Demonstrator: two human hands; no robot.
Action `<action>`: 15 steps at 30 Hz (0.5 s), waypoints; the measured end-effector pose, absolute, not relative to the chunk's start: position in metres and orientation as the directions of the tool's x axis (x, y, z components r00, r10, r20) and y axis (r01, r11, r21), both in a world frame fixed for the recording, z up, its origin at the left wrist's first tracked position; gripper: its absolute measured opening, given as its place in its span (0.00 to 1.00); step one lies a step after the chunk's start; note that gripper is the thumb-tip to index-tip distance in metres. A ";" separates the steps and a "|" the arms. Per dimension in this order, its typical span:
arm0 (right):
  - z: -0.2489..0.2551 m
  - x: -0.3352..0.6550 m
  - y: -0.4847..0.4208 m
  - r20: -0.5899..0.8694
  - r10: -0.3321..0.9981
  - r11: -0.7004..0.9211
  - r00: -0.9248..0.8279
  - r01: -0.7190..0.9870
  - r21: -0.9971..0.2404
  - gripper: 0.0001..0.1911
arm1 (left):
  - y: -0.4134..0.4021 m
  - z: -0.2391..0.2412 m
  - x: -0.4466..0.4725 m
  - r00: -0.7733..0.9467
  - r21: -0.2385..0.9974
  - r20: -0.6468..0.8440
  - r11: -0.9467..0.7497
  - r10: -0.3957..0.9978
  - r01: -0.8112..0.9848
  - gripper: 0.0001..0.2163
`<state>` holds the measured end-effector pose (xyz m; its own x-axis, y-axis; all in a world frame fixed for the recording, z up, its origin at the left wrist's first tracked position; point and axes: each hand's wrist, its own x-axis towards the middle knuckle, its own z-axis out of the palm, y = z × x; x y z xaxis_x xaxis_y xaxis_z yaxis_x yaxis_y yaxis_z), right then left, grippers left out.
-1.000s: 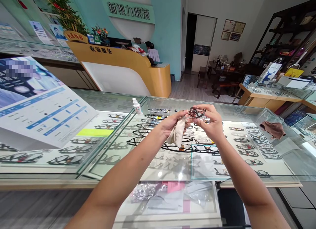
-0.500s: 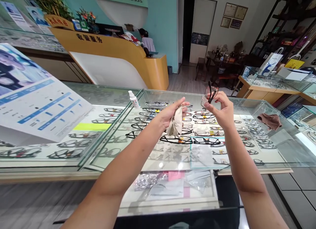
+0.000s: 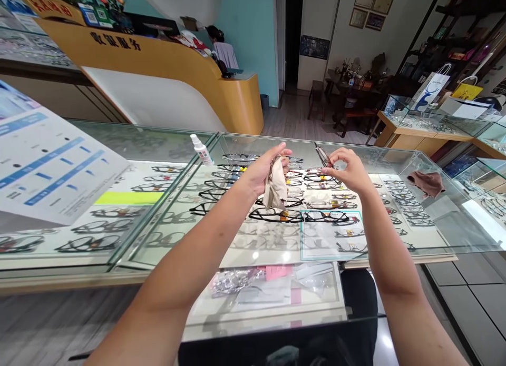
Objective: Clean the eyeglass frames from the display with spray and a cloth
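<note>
Both my hands are raised over a glass display counter [image 3: 419, 163]. My left hand [image 3: 265, 171] is closed on a beige cleaning cloth [image 3: 275, 186] that hangs down from its fingers. My right hand [image 3: 348, 171] pinches a pair of glasses [image 3: 324, 156] by the frame, holding it a little apart from the cloth. Rows of dark-framed glasses [image 3: 276, 215] lie on the shelf under the glass below both hands.
A small white spray bottle [image 3: 201, 150] stands on the counter to the left. A brown cloth [image 3: 427, 182] lies at the right. A large printed board [image 3: 51, 166] leans at the far left. A person sits behind the yellow reception desk [image 3: 166, 66]. Plastic bags lie on the lower shelf [image 3: 269, 287].
The hands were together with the cloth on the glasses; the right hand has drawn the glasses away to the right and lowered them. The view has tilted down.
</note>
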<state>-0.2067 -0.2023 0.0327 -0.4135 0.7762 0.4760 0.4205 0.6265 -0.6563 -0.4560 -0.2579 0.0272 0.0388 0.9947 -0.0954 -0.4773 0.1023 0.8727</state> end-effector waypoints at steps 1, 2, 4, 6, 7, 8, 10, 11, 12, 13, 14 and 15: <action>0.032 -0.207 -0.203 0.455 0.781 0.619 -0.428 0.432 -0.656 0.30 | -0.257 0.026 -0.456 0.012 0.877 -0.093 0.087 0.996 -0.472 0.28; 0.032 -0.207 -0.203 0.441 0.785 0.613 -0.435 0.441 -0.656 0.30 | -0.257 0.026 -0.457 -0.016 0.883 -0.095 0.077 0.995 -0.463 0.27; 0.032 -0.206 -0.203 0.430 0.792 0.604 -0.434 0.449 -0.658 0.28 | -0.256 0.026 -0.457 -0.066 0.895 -0.109 0.069 0.992 -0.440 0.25; 0.032 -0.205 -0.202 0.426 0.792 0.603 -0.437 0.450 -0.658 0.25 | -0.256 0.026 -0.458 -0.087 0.901 -0.117 0.069 0.989 -0.428 0.24; 0.032 -0.204 -0.202 0.422 0.790 0.604 -0.444 0.453 -0.655 0.23 | -0.256 0.027 -0.459 -0.085 0.901 -0.116 0.069 0.990 -0.429 0.23; 0.032 -0.202 -0.201 0.411 0.789 0.605 -0.456 0.463 -0.648 0.21 | -0.256 0.027 -0.459 -0.078 0.898 -0.113 0.068 0.991 -0.435 0.23; 0.032 -0.198 -0.199 0.356 0.787 0.602 -0.504 0.497 -0.625 0.16 | -0.256 0.028 -0.460 -0.061 0.887 -0.111 0.071 0.992 -0.456 0.22; 0.032 -0.197 -0.199 0.311 0.784 0.598 -0.537 0.519 -0.610 0.13 | -0.256 0.029 -0.460 -0.059 0.880 -0.113 0.073 0.992 -0.469 0.21; 0.032 -0.195 -0.198 0.255 0.781 0.593 -0.570 0.546 -0.592 0.10 | -0.256 0.029 -0.460 -0.062 0.872 -0.119 0.074 0.991 -0.483 0.21; 0.031 -0.195 -0.198 0.198 0.777 0.588 -0.597 0.576 -0.568 0.08 | -0.256 0.030 -0.460 -0.067 0.863 -0.128 0.078 0.990 -0.499 0.20; 0.029 -0.194 -0.198 0.143 0.776 0.582 -0.614 0.611 -0.536 0.06 | -0.256 0.030 -0.460 -0.072 0.854 -0.139 0.082 0.988 -0.514 0.19; 0.027 -0.195 -0.198 0.096 0.778 0.578 -0.621 0.647 -0.498 0.05 | -0.256 0.031 -0.460 -0.077 0.845 -0.150 0.087 0.986 -0.527 0.18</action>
<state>-0.1950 -0.1984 0.0275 -0.6208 0.7781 0.0957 0.6472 0.5775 -0.4976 -0.4598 -0.2560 0.0311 -0.0769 0.9857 -0.1500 -0.5272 0.0875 0.8452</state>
